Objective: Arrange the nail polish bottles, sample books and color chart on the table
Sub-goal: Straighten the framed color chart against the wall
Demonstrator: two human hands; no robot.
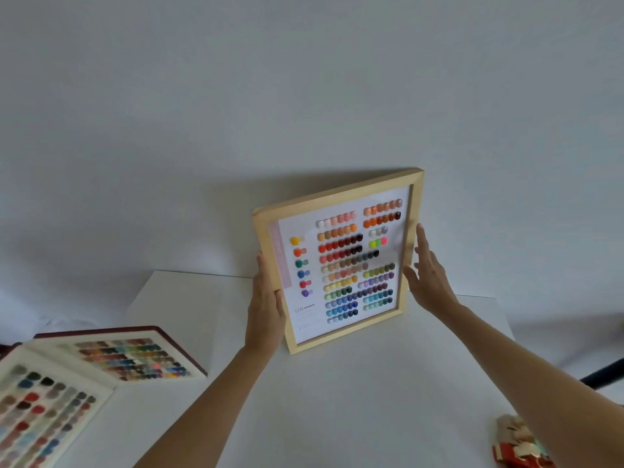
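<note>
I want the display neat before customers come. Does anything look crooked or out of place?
The framed color chart stands tilted, its top leaning right, with only its lower corner near the table. The left hand grips its left edge; the right hand rests open against its right edge. Nothing looks spilled or damaged.

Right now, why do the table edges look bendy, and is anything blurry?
In the head view the wide-angle lens curves the table edges; the sample books at lower left look soft, the framed color chart is sharper, throwing a dark shadow on the wall behind.

Both hands (265,312) (429,282) outstretched, right open-palmed.
</note>
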